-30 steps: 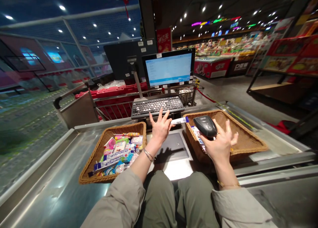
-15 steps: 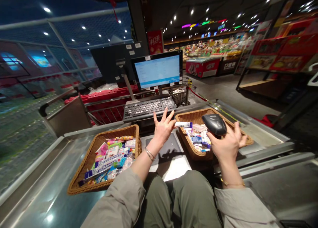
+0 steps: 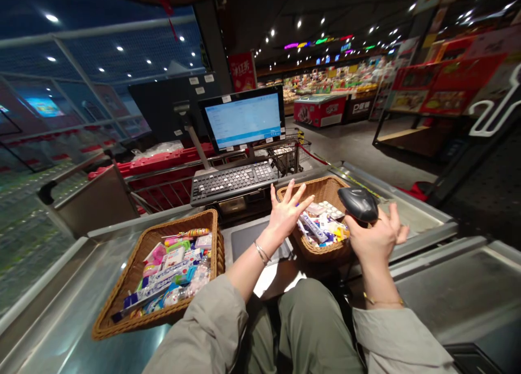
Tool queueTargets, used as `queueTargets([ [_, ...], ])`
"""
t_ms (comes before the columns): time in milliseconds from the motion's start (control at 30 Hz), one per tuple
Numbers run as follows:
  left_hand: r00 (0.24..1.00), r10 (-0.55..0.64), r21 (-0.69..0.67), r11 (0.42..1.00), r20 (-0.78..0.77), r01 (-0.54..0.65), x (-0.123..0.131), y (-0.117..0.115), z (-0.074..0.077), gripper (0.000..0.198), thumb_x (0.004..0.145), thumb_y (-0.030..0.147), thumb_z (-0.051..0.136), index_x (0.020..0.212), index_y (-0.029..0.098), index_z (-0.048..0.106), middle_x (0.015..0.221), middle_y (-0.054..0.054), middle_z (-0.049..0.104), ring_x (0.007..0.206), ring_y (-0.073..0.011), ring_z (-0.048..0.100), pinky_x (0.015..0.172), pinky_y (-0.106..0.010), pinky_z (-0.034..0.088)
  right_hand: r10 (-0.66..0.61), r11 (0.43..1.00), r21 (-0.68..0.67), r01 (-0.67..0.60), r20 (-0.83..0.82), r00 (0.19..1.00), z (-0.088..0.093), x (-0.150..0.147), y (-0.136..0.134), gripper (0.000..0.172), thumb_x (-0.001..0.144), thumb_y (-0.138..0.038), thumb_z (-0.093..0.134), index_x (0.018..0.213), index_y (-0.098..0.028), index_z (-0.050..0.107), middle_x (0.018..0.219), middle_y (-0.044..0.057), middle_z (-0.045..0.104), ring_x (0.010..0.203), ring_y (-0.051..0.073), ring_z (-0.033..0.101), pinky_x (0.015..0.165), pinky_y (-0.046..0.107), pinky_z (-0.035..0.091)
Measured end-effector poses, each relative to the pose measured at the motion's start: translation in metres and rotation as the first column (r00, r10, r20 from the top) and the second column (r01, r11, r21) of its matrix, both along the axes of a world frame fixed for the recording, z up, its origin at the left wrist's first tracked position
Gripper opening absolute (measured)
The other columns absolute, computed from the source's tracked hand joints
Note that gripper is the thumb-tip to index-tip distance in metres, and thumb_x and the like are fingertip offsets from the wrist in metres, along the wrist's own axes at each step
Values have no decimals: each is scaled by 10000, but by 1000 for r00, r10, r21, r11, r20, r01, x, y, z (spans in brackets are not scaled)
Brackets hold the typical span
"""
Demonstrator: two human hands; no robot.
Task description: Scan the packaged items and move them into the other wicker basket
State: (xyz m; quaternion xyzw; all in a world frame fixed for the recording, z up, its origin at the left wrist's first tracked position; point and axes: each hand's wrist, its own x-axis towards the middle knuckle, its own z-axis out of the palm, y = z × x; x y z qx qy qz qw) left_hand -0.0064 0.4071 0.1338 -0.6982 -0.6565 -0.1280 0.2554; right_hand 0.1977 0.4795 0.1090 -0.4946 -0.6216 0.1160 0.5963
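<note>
My left hand [image 3: 287, 214] is over the near-left rim of the right wicker basket [image 3: 291, 191], fingers spread and nothing in them. Just right of it, a blue and white stick pack [image 3: 312, 227] lies on other small packages in that basket. My right hand [image 3: 376, 235] grips a black barcode scanner [image 3: 359, 204] above the basket's right side; the scanner's handle is mostly hidden by the hand. To the left, another wicker basket [image 3: 218, 249] holds small goods, among them blue and white stick packs [image 3: 165, 279] and a pink item [image 3: 156, 254].
Beyond my hands stand a black keyboard [image 3: 234, 181] and a lit monitor [image 3: 245, 119]. A grey pad [image 3: 248, 242] lies between the baskets on the counter. Metal counter surfaces [image 3: 69, 298] run along both sides. Behind the monitor are a shopping cart [image 3: 291, 154] and a red freezer [image 3: 319, 112].
My left hand has moved right and let go of the blue and white stick pack, which now lies in the right basket. The scanner stays in my right hand. The view has turned slightly right.
</note>
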Motion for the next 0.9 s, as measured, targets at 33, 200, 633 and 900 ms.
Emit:
queueTargets([
  [33, 1000, 7, -1, 1000, 4, -7, 1, -1, -1, 523, 1010, 218, 489, 1511, 365, 473, 1666, -47, 339, 1587, -320, 112, 1185, -790, -43, 1, 1000, -10, -1, -2, 1000, 0, 1, 0, 415, 700, -479, 766, 1008, -202, 747, 1174, 189, 737, 1409, 459, 435, 1178, 711, 75],
  [200, 998, 57, -10, 998, 34, -56, -5, -12, -5, 464, 1025, 264, 453, 1485, 288, 508, 1661, -68, 344, 1588, -307, 131, 1197, -785, 2, -23, 999, -39, 23, 4, 1000, 1, -2, -4, 405, 719, -477, 728, 1012, -198, 742, 1197, 157, 740, 1436, 414, 422, 1195, 702, 76],
  [633, 989, 123, 30, 992, 87, -126, -25, -46, -11, 425, 1019, 370, 492, 1418, 240, 559, 1646, -99, 382, 1589, -303, 126, 1236, -742, 12, 18, 999, -36, -17, 37, 999, 9, -23, -17, 512, 709, -503, 717, 1095, -168, 733, 1291, 191, 700, 1448, 385, 431, 1213, 661, 134],
  [900, 968, 218, 10, 975, 122, -220, -44, -80, -9, 440, 1018, 380, 498, 1427, 228, 559, 1653, -94, 364, 1589, -310, 138, 1236, -749, 49, 130, 991, -35, -128, 51, 990, 17, -50, -33, 518, 729, -559, 672, 1075, -179, 739, 1262, 170, 723, 1479, 378, 397, 1230, 657, 96],
])
